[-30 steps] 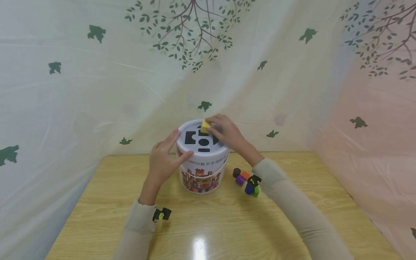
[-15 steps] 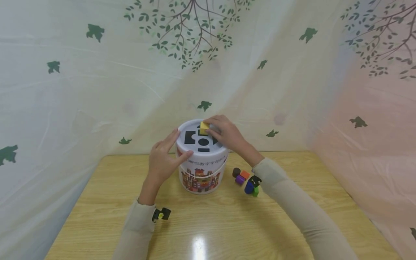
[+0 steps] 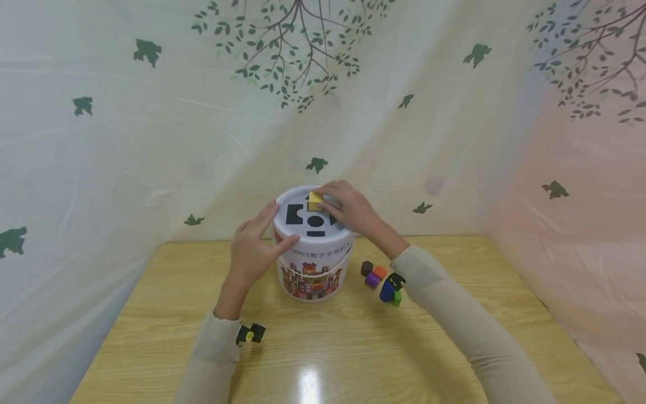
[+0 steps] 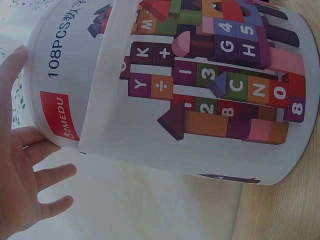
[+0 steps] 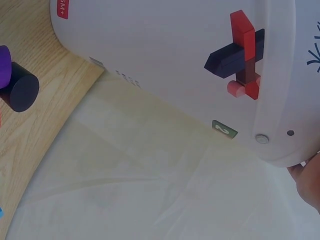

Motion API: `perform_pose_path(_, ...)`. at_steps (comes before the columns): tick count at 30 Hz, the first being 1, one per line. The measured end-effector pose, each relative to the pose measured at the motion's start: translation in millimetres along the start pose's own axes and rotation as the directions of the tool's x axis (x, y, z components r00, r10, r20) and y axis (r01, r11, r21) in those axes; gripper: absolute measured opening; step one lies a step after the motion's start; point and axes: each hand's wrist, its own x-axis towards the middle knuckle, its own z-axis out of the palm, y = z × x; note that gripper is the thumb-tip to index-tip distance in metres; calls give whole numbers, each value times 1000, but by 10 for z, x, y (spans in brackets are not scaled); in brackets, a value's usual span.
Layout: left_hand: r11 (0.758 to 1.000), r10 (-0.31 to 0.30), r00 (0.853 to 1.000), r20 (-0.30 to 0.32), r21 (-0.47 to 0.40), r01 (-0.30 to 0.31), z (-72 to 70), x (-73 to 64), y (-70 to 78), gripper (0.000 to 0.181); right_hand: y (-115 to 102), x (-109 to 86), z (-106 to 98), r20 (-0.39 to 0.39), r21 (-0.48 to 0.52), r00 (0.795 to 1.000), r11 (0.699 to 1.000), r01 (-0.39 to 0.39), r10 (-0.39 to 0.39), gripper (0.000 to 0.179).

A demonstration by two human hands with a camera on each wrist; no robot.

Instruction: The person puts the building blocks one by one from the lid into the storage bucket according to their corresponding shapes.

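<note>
A white toy-block bucket (image 3: 314, 255) stands upright on the table, its lid (image 3: 331, 230) pierced with dark shaped holes. My left hand (image 3: 252, 248) rests against the lid's left rim, fingers and thumb spread; the left wrist view also shows those extended fingers (image 4: 56, 176) beside the printed bucket wall. My right hand (image 3: 352, 210) pinches a yellow block (image 3: 315, 200) between thumb and fingers, over a hole at the back of the lid. Whether the block has entered the hole cannot be told. Only a bit of the right hand (image 5: 309, 184) shows in the right wrist view.
Right of the bucket lie several small blocks: a black cylinder (image 3: 367, 269), an orange block (image 3: 380, 272), a purple one (image 3: 373, 280), a blue one (image 3: 387, 291) and a green one (image 3: 397, 298). A patterned curtain (image 3: 227, 140) hangs behind the wooden table (image 3: 323, 348).
My right hand has shifted the yellow block slightly left and toward me over the lid. The left hand and the loose blocks have stayed in place.
</note>
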Motion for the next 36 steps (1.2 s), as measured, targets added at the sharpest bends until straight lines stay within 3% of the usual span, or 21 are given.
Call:
perform_pose_path(20,1000,-3,1000,0,-4,3,7,-4,-5,84,4,4,-1,50,-26,999,1000,-7,8,36)
perform_pose_path(36,1000,-1,1000,2,-4,1,4,-4,-12,84,-4,-1,-11,47,-51,999,999,-8,10,37)
